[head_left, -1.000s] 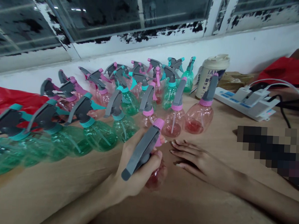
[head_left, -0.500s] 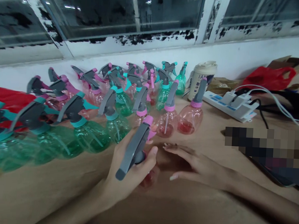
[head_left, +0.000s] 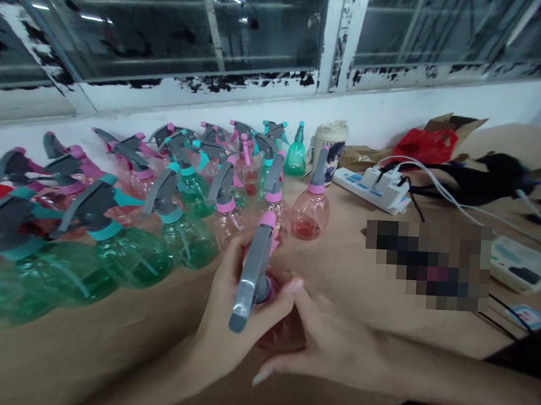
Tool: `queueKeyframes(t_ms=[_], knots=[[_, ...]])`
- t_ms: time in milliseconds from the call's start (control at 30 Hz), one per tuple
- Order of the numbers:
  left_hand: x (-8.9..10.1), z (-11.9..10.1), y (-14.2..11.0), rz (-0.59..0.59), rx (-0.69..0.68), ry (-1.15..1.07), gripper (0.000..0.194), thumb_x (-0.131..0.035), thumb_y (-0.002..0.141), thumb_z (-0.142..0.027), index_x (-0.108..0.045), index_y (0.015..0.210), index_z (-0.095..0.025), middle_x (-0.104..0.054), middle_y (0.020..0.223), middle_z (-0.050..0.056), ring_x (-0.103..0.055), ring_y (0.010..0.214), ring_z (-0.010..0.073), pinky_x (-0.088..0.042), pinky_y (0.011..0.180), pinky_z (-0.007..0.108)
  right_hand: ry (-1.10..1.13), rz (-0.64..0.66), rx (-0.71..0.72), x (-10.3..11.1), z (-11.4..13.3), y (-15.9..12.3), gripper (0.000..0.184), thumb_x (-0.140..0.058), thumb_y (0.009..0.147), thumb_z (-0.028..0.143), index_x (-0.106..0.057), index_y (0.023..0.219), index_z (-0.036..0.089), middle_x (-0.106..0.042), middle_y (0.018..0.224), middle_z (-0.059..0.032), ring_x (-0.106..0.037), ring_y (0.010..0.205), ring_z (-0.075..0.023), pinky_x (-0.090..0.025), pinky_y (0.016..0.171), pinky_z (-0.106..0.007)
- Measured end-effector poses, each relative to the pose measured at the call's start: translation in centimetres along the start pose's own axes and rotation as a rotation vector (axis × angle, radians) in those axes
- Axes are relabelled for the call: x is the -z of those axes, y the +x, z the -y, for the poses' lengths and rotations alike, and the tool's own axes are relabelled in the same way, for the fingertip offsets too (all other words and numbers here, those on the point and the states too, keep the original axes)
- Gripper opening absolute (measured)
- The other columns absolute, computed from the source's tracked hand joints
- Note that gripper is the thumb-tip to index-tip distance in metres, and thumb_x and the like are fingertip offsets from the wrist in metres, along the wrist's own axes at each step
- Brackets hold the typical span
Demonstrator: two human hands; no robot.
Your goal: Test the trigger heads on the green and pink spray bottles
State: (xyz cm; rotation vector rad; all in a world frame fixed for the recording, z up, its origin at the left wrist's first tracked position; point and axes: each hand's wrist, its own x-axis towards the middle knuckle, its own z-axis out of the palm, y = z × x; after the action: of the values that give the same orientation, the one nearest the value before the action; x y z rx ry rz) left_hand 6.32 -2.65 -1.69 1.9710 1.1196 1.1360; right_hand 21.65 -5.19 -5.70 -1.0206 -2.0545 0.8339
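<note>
A pink spray bottle (head_left: 254,268) with a grey sprayer head and pink nozzle stands in front of me. My left hand (head_left: 221,327) is closed around its neck, just under the head, with the thumb on the right side. Around the lower body, from the right, curls my right hand (head_left: 336,339), its thumb near and its fingertips partly hidden. Most of the bottle's body is covered by both hands. Just beyond is another pink spray bottle (head_left: 312,214) with red liquid low inside. Green spray bottles (head_left: 187,240) with turquoise collars line up at the left.
More green and pink spray bottles crowd towards the white wall. A paper coffee cup (head_left: 330,148), a power strip (head_left: 371,189) with white plugs and cables, and a red plastic bag (head_left: 425,145) are at the back right. A blurred-out object (head_left: 430,265) lies on the wooden table (head_left: 352,273).
My right hand has moved left from the open table onto the bottle's body. My left hand keeps its hold on the neck. The view has swung to the right.
</note>
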Motion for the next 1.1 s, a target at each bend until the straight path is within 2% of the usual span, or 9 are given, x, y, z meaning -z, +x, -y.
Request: queueKeyframes(t_ms=[133,267,333,433,533,633,867,1000,1100], knots=[[-2.0,-0.7,0.7,0.025,-0.028,-0.034,0.048,-0.067,0.075,-0.028,-0.043,0.117,-0.03,-0.056,0.106,0.001,-0.058,0.095,0.0217,-0.049,0.088,0.041,-0.085,-0.07,-0.068,0.6,0.0,-0.8,0.068,-0.067,0.07,0.055,-0.045,0.124,0.021,-0.057,0.115,-0.0086,-0.053,0.105,-0.026,-0.044,0.09,-0.043],[-3.2,-1.4,0.8,0.087,-0.109,-0.038,0.067,-0.07,0.069,-0.026,-0.035,0.126,-0.027,-0.051,0.121,0.006,-0.052,0.11,0.0265,-0.043,0.097,0.044,-0.189,-0.085,-0.115,2.0,-0.7,-2.4,0.059,-0.067,0.068,0.057,-0.051,0.11,0.019,-0.059,0.103,-0.0091,-0.056,0.093,-0.0255,-0.047,0.08,-0.043],[-3.6,-1.0,0.2,0.142,-0.098,-0.058,0.074,-0.069,0.069,-0.025,-0.03,0.131,-0.025,-0.045,0.13,0.008,-0.047,0.118,0.0292,-0.039,0.102,0.048,-0.231,-0.102,-0.119,3.1,-1.1,-3.2,0.053,-0.067,0.07,0.051,-0.05,0.108,0.018,-0.06,0.101,-0.0098,-0.056,0.092,-0.0255,-0.048,0.078,-0.042],[-4.0,0.7,-1.4,0.204,-0.117,-0.054,0.078,-0.066,0.073,-0.026,-0.021,0.136,-0.025,-0.037,0.139,0.01,-0.039,0.126,0.0295,-0.034,0.105,0.05,-0.343,-0.103,-0.139,5.2,-1.9,-4.4,0.052,-0.064,0.074,0.049,-0.046,0.112,0.017,-0.059,0.104,-0.0125,-0.057,0.096,-0.027,-0.047,0.081,-0.043],[-4.4,2.9,-2.8,0.237,-0.195,0.087,0.069,-0.061,0.075,-0.021,-0.024,0.134,-0.025,-0.039,0.135,0.011,-0.037,0.126,0.0294,-0.03,0.106,0.054,-0.467,-0.149,-0.162,7.5,-3.2,-5.0,0.067,-0.065,0.071,0.056,-0.042,0.121,0.019,-0.059,0.108,-0.0126,-0.056,0.099,-0.029,-0.045,0.086,-0.046],[-4.4,4.2,-3.4,0.28,-0.162,0.2,0.059,-0.054,0.08,-0.016,-0.027,0.131,-0.027,-0.041,0.132,0.009,-0.039,0.125,0.0271,-0.033,0.104,0.054,-0.548,-0.248,-0.158,9.4,-4.6,-4.7,0.068,-0.066,0.069,0.058,-0.044,0.12,0.019,-0.057,0.112,-0.0124,-0.054,0.104,-0.0302,-0.043,0.089,-0.047],[-3.4,4.6,-3.4,0.237,-0.136,0.289,0.044,-0.05,0.083,-0.015,-0.037,0.123,-0.029,-0.053,0.122,0.006,-0.052,0.115,0.0244,-0.043,0.097,0.049,-0.646,-0.27,-0.238,13.1,-7.7,-2.5,0.055,-0.064,0.069,0.055,-0.05,0.106,0.017,-0.061,0.101,-0.0131,-0.059,0.093,-0.0304,-0.048,0.075,-0.042],[-3.4,5.1,-3.1,0.232,-0.118,0.308,0.039,-0.051,0.082,-0.014,-0.043,0.118,-0.031,-0.06,0.113,0.003,-0.059,0.105,0.0226,-0.049,0.09,0.044,-0.717,-0.282,-0.26,14.0,-8.6,-1.6,0.054,-0.067,0.066,0.052,-0.048,0.105,0.018,-0.062,0.092,-0.0103,-0.062,0.081,-0.0279,-0.046,0.064,-0.037],[-3.7,5.5,-2.6,0.268,-0.093,0.321,0.034,-0.05,0.084,-0.017,-0.044,0.115,-0.031,-0.062,0.11,0.003,-0.062,0.098,0.0215,-0.052,0.085,0.042,-0.77,-0.294,-0.296,14.3,-8.9,-1.1,0.057,-0.069,0.064,0.048,-0.048,0.106,0.016,-0.063,0.091,-0.011,-0.062,0.079,-0.0288,-0.044,0.064,-0.037]])
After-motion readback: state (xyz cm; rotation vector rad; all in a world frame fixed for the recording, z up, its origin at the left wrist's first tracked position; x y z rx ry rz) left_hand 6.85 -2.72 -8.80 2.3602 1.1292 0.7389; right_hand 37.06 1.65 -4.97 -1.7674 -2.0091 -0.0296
